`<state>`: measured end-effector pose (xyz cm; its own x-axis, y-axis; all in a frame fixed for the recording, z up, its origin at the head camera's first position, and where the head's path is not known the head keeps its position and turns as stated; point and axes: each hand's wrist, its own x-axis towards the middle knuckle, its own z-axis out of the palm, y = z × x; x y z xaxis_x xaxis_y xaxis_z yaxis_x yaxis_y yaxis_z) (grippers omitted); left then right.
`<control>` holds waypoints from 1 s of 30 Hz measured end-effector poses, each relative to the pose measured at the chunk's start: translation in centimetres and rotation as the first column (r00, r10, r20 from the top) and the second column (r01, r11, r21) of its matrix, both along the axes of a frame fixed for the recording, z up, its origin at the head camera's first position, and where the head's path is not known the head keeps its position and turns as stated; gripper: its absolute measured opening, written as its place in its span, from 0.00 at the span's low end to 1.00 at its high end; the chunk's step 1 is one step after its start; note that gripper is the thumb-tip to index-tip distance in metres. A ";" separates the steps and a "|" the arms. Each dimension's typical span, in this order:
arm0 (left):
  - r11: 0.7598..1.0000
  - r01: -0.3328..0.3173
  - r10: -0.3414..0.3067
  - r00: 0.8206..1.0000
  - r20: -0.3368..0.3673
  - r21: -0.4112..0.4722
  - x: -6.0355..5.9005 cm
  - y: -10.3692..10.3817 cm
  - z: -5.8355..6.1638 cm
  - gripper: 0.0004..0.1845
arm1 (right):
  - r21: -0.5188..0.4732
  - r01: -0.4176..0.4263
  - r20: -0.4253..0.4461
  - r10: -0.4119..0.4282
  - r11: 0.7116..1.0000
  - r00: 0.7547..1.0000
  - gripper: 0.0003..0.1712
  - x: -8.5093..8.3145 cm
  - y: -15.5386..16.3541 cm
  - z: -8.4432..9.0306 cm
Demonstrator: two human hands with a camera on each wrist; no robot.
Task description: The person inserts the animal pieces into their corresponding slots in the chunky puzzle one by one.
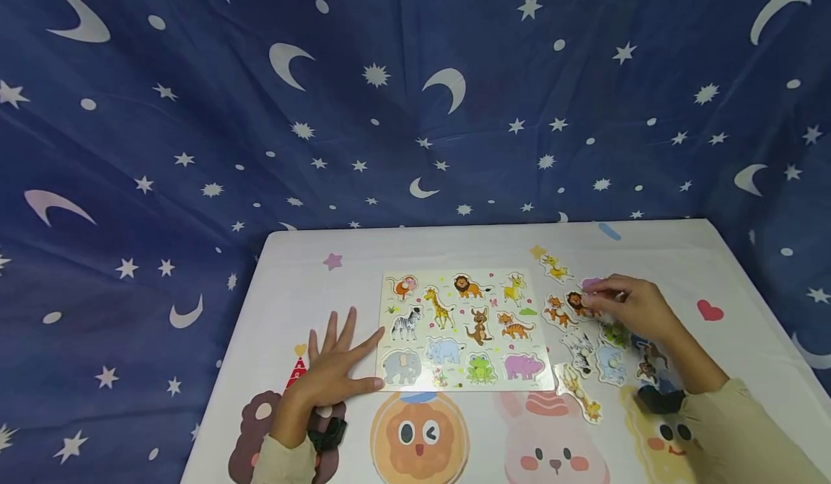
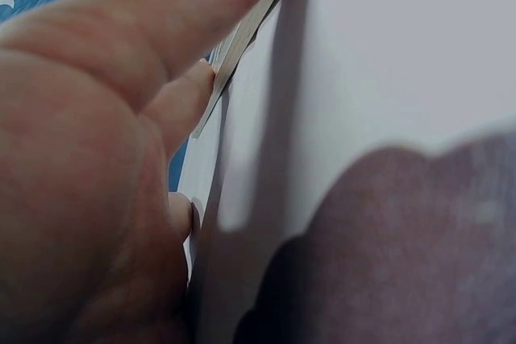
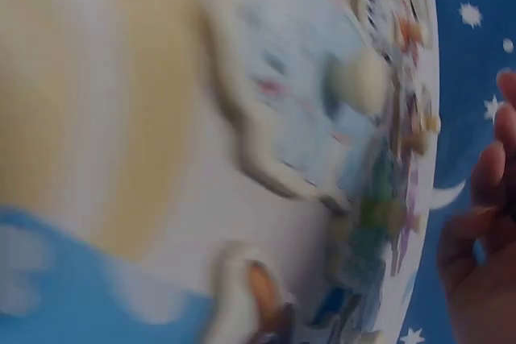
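Note:
A wooden animal puzzle board (image 1: 462, 330) lies in the middle of the white table. My left hand (image 1: 337, 358) rests flat on the table, fingers spread, with its fingertips against the board's left edge; the left wrist view shows a finger (image 2: 189, 22) along that board edge (image 2: 242, 42). My right hand (image 1: 617, 300) hovers over the loose pieces to the right of the board and pinches a pink piece (image 1: 591, 285). Around it lie a lion (image 1: 574, 302), a tiger (image 1: 557, 313), a zebra (image 1: 580, 351) and a giraffe (image 1: 581, 394). The right wrist view is blurred, with curled fingers (image 3: 484, 223) beside a pale blue piece (image 3: 282, 110).
A deer piece (image 1: 556, 268), a green frog piece (image 1: 615, 335) and a blue piece (image 1: 611, 363) also lie right of the board. The table cover (image 1: 415, 437) has cartoon animal faces printed on it. A blue star-and-moon cloth (image 1: 389, 94) hangs behind the table.

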<state>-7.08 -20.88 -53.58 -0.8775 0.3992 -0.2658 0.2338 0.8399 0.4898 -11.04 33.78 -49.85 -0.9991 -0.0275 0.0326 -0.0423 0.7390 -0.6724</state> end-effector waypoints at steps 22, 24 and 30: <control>1.000 -0.013 0.013 1.000 0.004 0.004 0.0 -0.1 -0.3 0.48 | -0.261 -0.655 -0.047 0.668 0.709 0.742 0.14 5.1 -1.5 -3.2; 1.000 -0.014 0.014 1.000 -0.001 0.006 0.0 -0.1 -0.3 0.48 | -0.244 -0.668 -0.031 0.683 0.703 0.730 0.14 5.1 -1.6 -3.3; 1.000 -0.017 0.017 1.000 0.002 0.004 0.1 -0.1 -0.3 0.48 | -0.123 -0.681 0.022 0.688 0.722 0.725 0.13 4.8 -1.8 -3.0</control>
